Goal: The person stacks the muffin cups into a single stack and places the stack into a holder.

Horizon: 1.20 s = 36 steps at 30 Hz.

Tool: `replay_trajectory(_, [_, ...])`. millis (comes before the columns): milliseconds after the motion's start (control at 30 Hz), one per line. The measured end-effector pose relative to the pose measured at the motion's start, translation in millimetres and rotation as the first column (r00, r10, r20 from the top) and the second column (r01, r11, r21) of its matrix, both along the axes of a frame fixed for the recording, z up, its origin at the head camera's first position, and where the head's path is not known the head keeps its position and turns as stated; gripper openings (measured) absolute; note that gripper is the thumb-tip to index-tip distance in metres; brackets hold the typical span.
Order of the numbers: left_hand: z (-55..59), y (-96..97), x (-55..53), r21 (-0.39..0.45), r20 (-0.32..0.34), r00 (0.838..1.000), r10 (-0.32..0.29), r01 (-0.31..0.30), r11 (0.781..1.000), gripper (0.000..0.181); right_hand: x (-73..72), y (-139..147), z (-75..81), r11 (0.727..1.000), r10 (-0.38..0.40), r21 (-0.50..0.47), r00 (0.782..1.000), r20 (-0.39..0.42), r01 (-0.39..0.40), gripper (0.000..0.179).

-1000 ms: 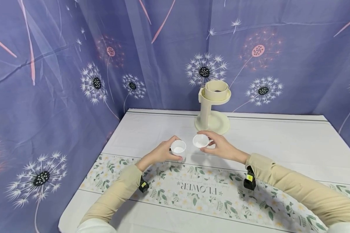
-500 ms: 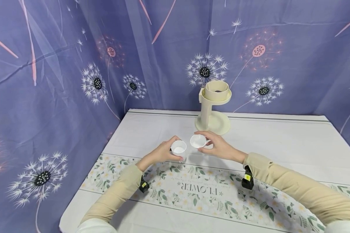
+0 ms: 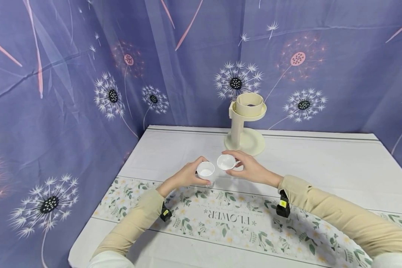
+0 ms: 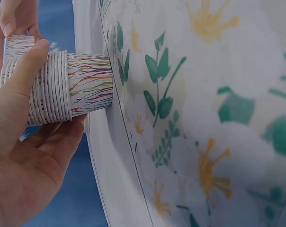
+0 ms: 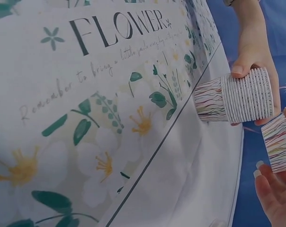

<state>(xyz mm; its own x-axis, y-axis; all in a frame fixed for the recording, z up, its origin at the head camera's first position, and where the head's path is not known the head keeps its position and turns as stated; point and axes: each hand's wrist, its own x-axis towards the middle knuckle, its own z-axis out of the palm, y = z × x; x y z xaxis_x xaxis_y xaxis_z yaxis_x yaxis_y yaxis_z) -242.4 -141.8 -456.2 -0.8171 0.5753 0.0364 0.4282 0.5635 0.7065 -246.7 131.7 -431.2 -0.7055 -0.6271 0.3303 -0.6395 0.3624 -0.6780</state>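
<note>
My left hand (image 3: 189, 174) grips a stack of nested paper cups (image 4: 90, 85), thumb on one side and fingers on the other. Colored wavy lines decorate the cups, and their many rims show as ridges in both wrist views. The stack stands upright, its base at the tabletop. Just right of it, my right hand (image 3: 249, 168) holds a single paper cup (image 5: 280, 144) with a small side handle, pinched between thumb and fingers. That cup is raised, tilted slightly, and looks white and empty inside. A narrow gap separates its rim from the stack in the head view.
A cream stand (image 3: 236, 130) with a round base and a ring on top rises behind the right hand; a short open cylinder (image 3: 249, 108) sits in the ring. White cloth (image 3: 305, 160) with a floral band covers the table. A blue dandelion curtain (image 3: 194, 74) hangs behind.
My right hand has moved a little to the left with the single cup, narrowing the gap to the stack. The left hand and the stack have stayed in place.
</note>
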Motion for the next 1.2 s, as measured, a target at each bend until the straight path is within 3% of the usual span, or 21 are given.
replay_trajectory(700, [1.6, 0.0, 0.9, -0.002, 0.042, 0.999, 0.01, -0.01, 1.0, 0.061, -2.0, -7, 1.6, 1.0, -0.023, 0.013, 1.0, 0.016, 0.023, 0.059])
replay_trajectory(1200, [-0.3, -0.6, -1.3, 0.008, 0.033, 0.999, -0.004, 0.004, 1.0, 0.061, -1.5, -13, 6.9, 0.997, 0.071, -0.042, 0.997, 0.025, -0.07, 0.063])
